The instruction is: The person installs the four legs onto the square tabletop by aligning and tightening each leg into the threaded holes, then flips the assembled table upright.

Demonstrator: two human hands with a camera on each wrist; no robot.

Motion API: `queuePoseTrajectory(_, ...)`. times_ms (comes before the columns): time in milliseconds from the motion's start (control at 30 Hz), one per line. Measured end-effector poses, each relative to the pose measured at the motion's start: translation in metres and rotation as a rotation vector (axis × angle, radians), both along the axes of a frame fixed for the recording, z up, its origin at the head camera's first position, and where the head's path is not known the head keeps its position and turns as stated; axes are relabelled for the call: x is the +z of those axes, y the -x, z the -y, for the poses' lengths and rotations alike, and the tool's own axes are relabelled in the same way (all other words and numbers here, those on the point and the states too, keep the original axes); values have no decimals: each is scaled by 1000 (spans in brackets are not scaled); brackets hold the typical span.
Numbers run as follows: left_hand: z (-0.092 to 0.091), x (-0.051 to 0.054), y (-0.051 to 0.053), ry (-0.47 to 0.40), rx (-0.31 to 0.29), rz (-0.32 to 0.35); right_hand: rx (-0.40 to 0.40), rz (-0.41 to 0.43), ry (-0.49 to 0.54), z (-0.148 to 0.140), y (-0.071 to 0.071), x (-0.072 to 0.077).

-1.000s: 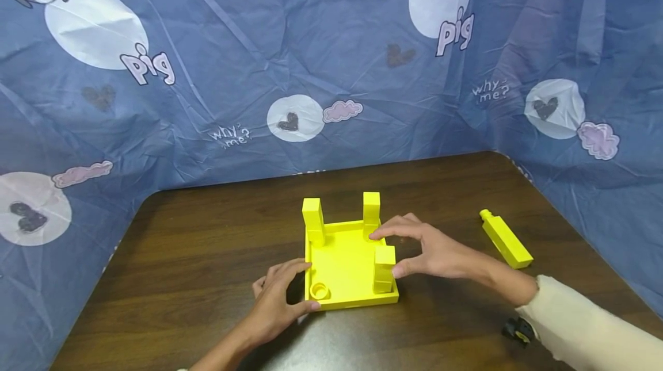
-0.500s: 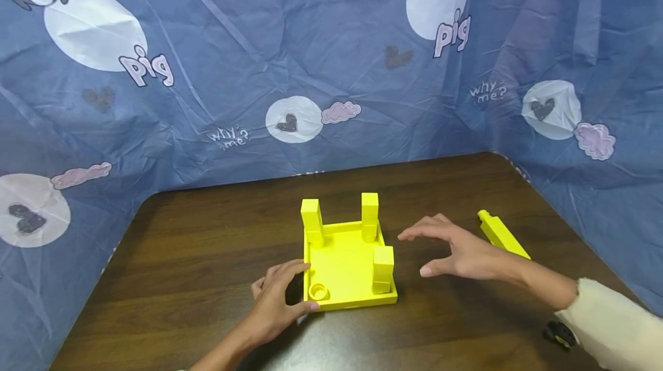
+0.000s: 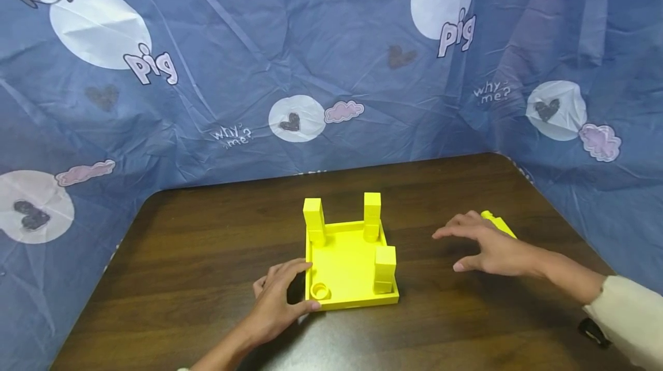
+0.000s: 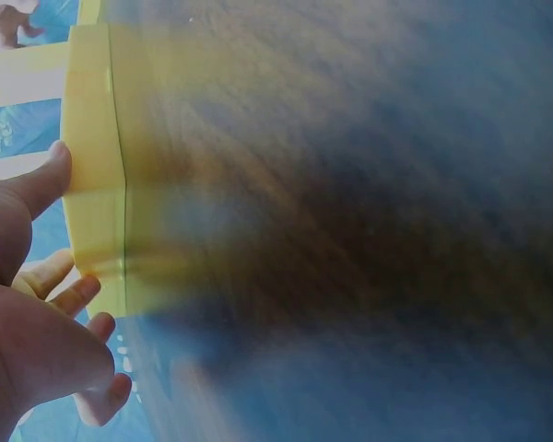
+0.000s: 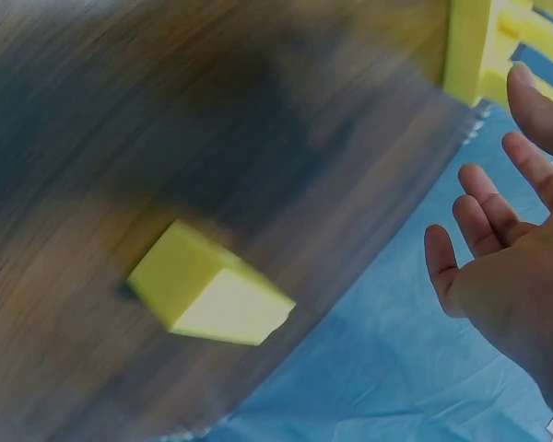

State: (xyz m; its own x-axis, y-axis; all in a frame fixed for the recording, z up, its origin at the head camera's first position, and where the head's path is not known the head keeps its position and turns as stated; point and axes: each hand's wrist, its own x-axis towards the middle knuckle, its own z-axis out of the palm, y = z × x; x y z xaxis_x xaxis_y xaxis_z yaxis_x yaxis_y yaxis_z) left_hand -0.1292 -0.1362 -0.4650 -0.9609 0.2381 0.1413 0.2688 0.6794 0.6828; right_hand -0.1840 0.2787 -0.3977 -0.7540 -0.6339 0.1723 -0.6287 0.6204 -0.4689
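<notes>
A yellow square tray (image 3: 342, 267) lies on the table with upright yellow posts at three corners and a round socket (image 3: 320, 291) at the near left one. My left hand (image 3: 274, 305) grips the tray's left side near that socket, thumb on the near corner; the left wrist view shows the thumb against the yellow wall (image 4: 94, 166). To the right of the tray, my right hand (image 3: 499, 250) hovers empty with its fingers spread. Beyond it a loose yellow post (image 3: 499, 223) lies on the table, partly hidden by the hand; the right wrist view shows the post (image 5: 212, 290) apart from the fingers.
The brown wooden table (image 3: 217, 244) has rounded far corners. A blue printed cloth (image 3: 233, 60) hangs behind it and along its sides. A small black object (image 3: 593, 332) is beside the right sleeve.
My right hand has left the near right post and moved right to the loose post, now partly covering it. My left hand and the tray have stayed put.
</notes>
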Motion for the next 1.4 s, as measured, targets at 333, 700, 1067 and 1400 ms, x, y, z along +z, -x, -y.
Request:
queuePoseTrajectory(333,1,0,1,10,5,0,-31,-85,-92,-26,4,-7)
queuePoseTrajectory(700,0,0,0,11,3,4,-53,-150,-233,-46,5,-5)
queuePoseTrajectory(1067,0,1,-1,-4,-1,2,-41,-255,-387,-77,10,-4)
queuePoseTrajectory(1400,1,1,0,-3,2,0,-11,-345,-562,-94,19,-12)
